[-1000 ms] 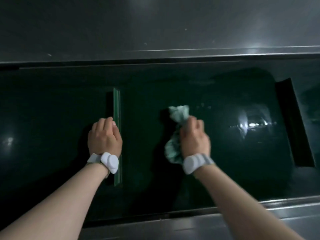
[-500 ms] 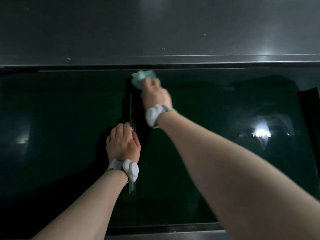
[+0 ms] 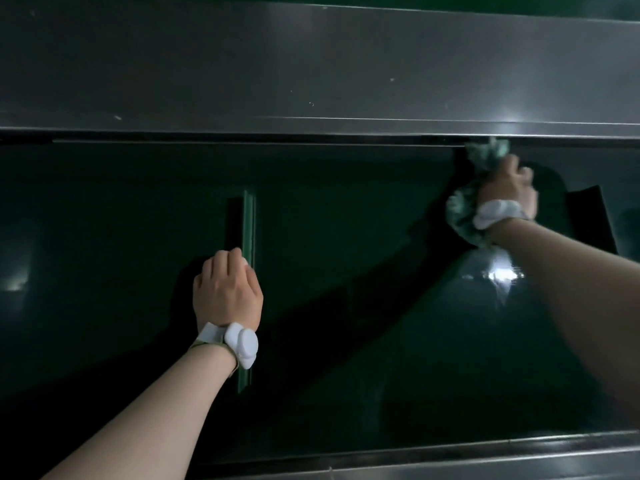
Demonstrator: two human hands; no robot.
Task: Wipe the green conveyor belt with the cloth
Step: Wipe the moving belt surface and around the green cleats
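Observation:
The dark green conveyor belt [image 3: 346, 237] spans the view between two steel rails. A raised green cleat [image 3: 248, 223] runs across it at centre left. My left hand [image 3: 227, 289] rests on the belt beside that cleat, fingers curled, holding nothing that I can see. My right hand [image 3: 507, 187] is at the belt's far right, close to the back rail, gripping a bunched pale green cloth [image 3: 464, 213] pressed on the belt. Cloth ends stick out above and below the fist.
A wide steel rail [image 3: 311, 71] borders the belt at the back and a narrower one [image 3: 450, 459] at the front. A second cleat [image 3: 595, 223] lies just right of my right hand. A lamp glare [image 3: 500, 271] shines on the belt.
My right hand has swept the cloth from the belt's middle up to the back edge near the cleat, then far to the right along that edge. The left hand has stayed by the cleat.

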